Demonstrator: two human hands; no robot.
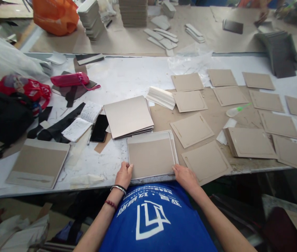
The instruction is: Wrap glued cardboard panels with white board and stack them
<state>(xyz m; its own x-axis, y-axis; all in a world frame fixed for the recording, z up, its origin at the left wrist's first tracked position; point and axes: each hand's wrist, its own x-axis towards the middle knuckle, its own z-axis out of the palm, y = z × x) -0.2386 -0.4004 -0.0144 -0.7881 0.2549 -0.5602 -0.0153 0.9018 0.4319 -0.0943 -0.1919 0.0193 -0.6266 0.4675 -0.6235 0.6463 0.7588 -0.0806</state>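
Note:
A small stack of grey-brown cardboard sheets (151, 157) with pale borders lies at the table's front edge, directly before me. My left hand (124, 174) is closed on its lower left corner, thumb on top. At the lower right side, my right hand (185, 176) pinches the edge of the same stack; the fingers beneath are hidden. Just behind lies a second pile of plain grey boards (129, 115). To the right, a single cardboard sheet with a line of glue (206, 161) rests close to my right hand.
More glue-lined sheets (192, 129) spread across the right side, with a thicker pile (253, 142) and a green-tipped glue bottle (236, 110). Leftward are a phone (99, 128), an open notebook (81, 120), a bordered board (39, 162) and a pink pouch (69, 79). A co-worker's hand (262, 15) shows far right.

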